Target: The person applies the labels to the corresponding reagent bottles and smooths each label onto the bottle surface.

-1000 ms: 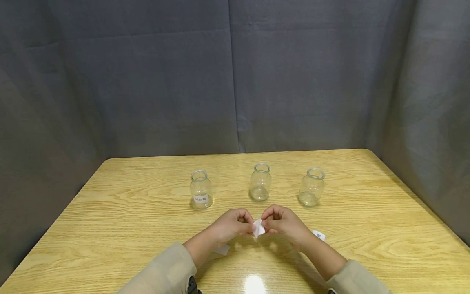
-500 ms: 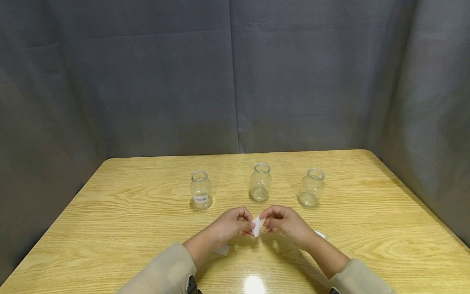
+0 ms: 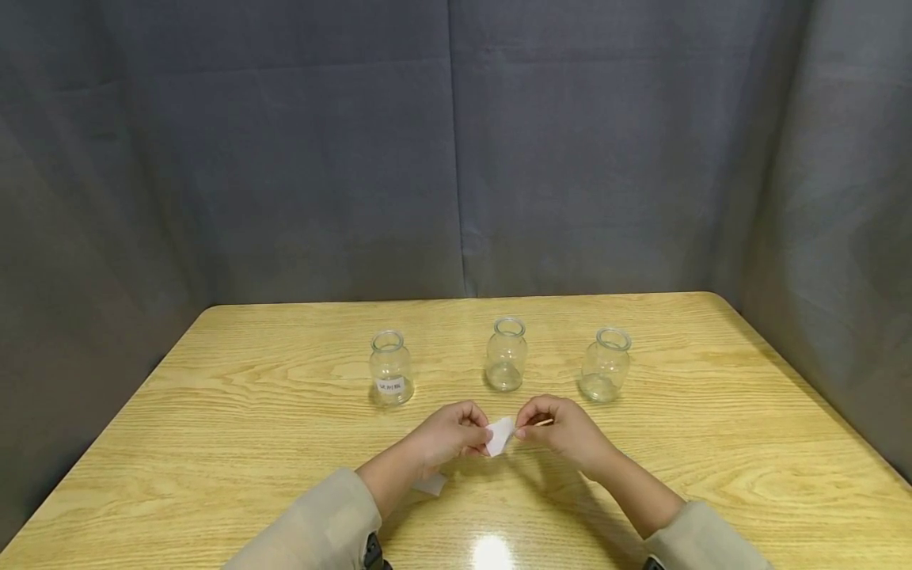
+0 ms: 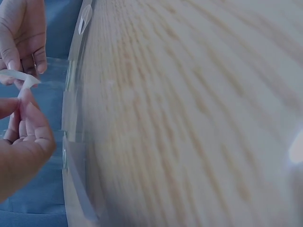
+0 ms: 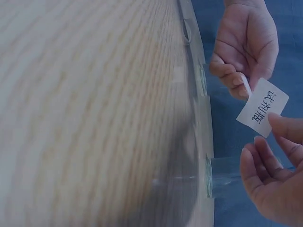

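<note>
My left hand (image 3: pixel 449 434) pinches a small white label (image 3: pixel 500 436) between thumb and fingers, low over the table's middle. Thumb and forefinger of my right hand (image 3: pixel 563 431) pinch the label's opposite edge. Dark printed characters show on the label (image 5: pixel 265 108) in the right wrist view, beside a thin white edge at the left hand's fingers. In the left wrist view the label (image 4: pixel 21 75) bends between both hands. Beyond the hands stand three glass jars: a left jar (image 3: pixel 389 364) bearing a printed white label, a middle jar (image 3: pixel 506 356) and a right jar (image 3: pixel 605 366), both without one.
A white paper slip (image 3: pixel 431 484) lies on the wooden table (image 3: pixel 249 419), partly under my left forearm. Grey curtains (image 3: pixel 328 174) surround the table at the back and sides.
My right hand has shifted slightly right, and the label between the hands has turned and spread out. A printed white label beside my right forearm has become hidden behind it.
</note>
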### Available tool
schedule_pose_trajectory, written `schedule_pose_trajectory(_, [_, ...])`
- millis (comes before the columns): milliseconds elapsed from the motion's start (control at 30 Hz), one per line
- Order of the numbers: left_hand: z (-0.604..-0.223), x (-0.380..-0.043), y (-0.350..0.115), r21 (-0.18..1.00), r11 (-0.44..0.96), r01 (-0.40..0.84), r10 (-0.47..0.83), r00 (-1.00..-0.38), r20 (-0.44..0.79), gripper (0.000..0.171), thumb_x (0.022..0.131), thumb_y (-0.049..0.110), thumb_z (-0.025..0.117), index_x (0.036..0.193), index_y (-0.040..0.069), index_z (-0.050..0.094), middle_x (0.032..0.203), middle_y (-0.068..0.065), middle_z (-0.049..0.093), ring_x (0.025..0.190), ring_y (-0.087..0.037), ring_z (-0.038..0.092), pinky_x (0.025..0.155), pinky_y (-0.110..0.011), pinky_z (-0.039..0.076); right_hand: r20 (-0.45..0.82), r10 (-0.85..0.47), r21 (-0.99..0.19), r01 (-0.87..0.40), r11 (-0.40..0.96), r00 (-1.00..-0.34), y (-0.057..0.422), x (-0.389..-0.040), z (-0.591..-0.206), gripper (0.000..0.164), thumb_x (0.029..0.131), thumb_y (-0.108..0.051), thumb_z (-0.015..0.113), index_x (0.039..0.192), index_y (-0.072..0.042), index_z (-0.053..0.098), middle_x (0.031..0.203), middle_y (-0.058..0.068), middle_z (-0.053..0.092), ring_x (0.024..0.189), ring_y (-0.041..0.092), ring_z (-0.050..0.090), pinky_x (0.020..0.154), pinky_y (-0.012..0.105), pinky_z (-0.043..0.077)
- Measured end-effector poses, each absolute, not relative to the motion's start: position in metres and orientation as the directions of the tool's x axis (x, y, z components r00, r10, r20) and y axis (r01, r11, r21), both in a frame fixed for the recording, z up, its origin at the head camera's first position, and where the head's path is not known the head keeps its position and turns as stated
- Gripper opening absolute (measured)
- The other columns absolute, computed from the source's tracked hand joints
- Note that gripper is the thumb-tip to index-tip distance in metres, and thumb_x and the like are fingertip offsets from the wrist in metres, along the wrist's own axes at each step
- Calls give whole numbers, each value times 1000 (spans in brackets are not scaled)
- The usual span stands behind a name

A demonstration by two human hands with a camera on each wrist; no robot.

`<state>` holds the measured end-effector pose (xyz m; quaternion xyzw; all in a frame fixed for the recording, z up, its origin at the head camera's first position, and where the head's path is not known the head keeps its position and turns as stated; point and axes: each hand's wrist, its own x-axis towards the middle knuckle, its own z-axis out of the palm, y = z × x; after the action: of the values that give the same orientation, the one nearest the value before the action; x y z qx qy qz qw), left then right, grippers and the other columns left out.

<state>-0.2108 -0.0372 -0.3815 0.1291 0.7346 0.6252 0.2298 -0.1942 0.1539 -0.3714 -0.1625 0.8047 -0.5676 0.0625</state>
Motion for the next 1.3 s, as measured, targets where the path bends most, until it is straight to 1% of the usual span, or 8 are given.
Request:
schedule_pose_trajectory(133, [-383,-211,-36,976,196,-98,471,-863,-181,8,82,2,54,86,-1,49,73,-8,53,66,-14,51,58,-23,40,83,-346,-933,-195,302,-934,158,-195,-371,11,78,-1,60,84,6,54,79,6,53,74,17,49,66,33,46])
schedule_pose_trajectory(233, [-384,-211,-36,976,196,-98,485,-855,-183,8,80,1,54,87,-2,49,73,-8,52,65,-14,52,58,-23,41,81,-359,-936,-195,295,-930,160,-195,-372,12,78,0,58,85,8,52,76,6,51,70,16,47,63,29,44])
schedule_pose_trajectory(433, [-386,-209,-34,976,189,-108,533,-824,-194,11,77,-1,55,87,-5,51,78,-9,51,68,-16,54,65,-28,48,78,-367,-944,-187,271,-927,160,-195,-372,10,77,4,56,84,9,51,72,5,49,67,14,46,63,29,43])
schedule_pose_trajectory(767, [-384,-205,-34,975,189,-119,595,-776,-210,12,78,3,56,87,-5,52,81,-6,54,75,-16,56,73,-30,47,43,-376,-965,-135,222,-926,160,-192,-371,12,79,2,55,88,9,50,74,7,49,69,18,48,63,32,45])
schedule_pose_trajectory(900, [-382,-205,-33,977,187,-104,575,-795,-195,16,77,6,57,89,-3,52,81,-7,53,76,-18,56,73,-31,47,30,-374,-967,-122,224,-927,161,-192,-370,14,79,1,55,90,9,51,75,7,49,69,18,47,60,30,44])
schedule_pose_trajectory(1100, [-380,-206,-32,984,162,-75,538,-829,-152,17,80,7,57,93,-3,52,83,-7,55,79,-20,57,76,-35,45,20,-367,-967,-112,231,-930,161,-191,-370,15,80,-1,56,91,8,51,75,6,49,68,17,46,58,28,42])
schedule_pose_trajectory(1200, [-380,-206,-31,986,149,-69,524,-841,-138,16,81,6,57,93,-4,52,83,-7,55,78,-18,56,77,-36,45,23,-360,-967,-113,230,-933,161,-191,-370,14,80,-1,56,91,8,52,77,6,51,68,17,46,59,28,42])
schedule_pose_trajectory(1300, [-380,-207,-30,986,156,-56,487,-864,-127,14,80,5,58,91,-3,53,80,-6,53,75,-15,54,74,-34,45,32,-348,-967,-117,226,-937,160,-191,-370,14,79,-1,56,90,7,52,78,7,52,68,17,46,59,28,42])
